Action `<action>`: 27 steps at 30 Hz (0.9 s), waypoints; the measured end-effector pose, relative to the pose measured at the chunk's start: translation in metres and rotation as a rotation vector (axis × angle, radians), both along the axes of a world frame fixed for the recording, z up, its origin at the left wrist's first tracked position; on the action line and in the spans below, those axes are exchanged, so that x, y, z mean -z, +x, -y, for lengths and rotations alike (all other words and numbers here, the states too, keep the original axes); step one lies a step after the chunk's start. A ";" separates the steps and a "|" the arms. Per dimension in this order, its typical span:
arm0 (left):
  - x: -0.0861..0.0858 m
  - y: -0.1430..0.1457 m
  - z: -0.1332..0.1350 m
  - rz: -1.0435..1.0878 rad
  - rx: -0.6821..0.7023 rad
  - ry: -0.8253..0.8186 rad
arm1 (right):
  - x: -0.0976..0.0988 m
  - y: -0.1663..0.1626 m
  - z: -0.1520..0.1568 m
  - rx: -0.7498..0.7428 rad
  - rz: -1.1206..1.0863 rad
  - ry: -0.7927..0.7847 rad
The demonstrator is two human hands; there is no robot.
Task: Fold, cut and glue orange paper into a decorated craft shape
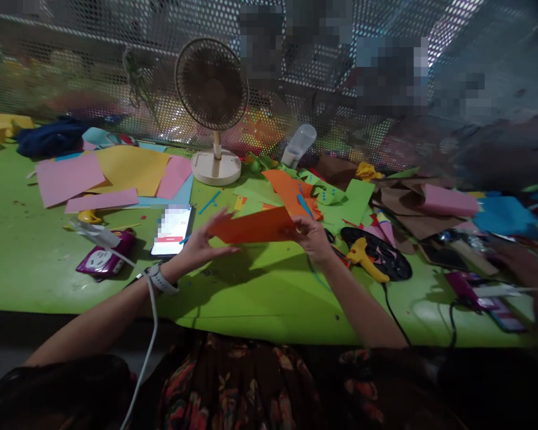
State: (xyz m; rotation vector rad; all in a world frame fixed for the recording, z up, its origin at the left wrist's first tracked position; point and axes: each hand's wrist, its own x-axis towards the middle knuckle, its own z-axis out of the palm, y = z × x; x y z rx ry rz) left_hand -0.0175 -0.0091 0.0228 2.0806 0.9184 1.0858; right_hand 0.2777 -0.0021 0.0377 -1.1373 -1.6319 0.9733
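I hold a long orange paper strip (pixel 255 227) a little above the green table (pixel 36 263). My left hand (pixel 202 242) grips its left end with the fingers partly spread along the paper. At the strip's right end, my right hand (pixel 311 236) is closed on it in a pinch. A watch sits on my left wrist. A phone (pixel 173 230) with a lit screen lies just left of my left hand.
A small fan (pixel 212 107) stands at the back. Pink and yellow sheets (pixel 116 170) lie at the left, green and orange scraps (pixel 323 194) behind the strip. A yellow glue gun (pixel 366 258) rests on a black tray at the right. A purple power strip (pixel 104 257) lies left.
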 end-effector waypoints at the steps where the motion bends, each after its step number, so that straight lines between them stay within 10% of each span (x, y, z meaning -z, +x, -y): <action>1: -0.002 0.002 -0.001 0.003 0.040 0.052 | -0.001 0.001 0.001 -0.013 0.061 0.080; 6: 0.001 -0.001 -0.005 -0.240 0.327 0.374 | 0.015 0.009 0.008 -0.112 0.370 0.377; 11: 0.017 -0.005 -0.003 -0.535 0.525 0.338 | 0.038 0.017 0.021 -0.302 0.621 0.291; 27: 0.014 -0.008 0.003 -0.721 0.617 0.271 | 0.055 -0.014 -0.006 -0.278 1.061 0.165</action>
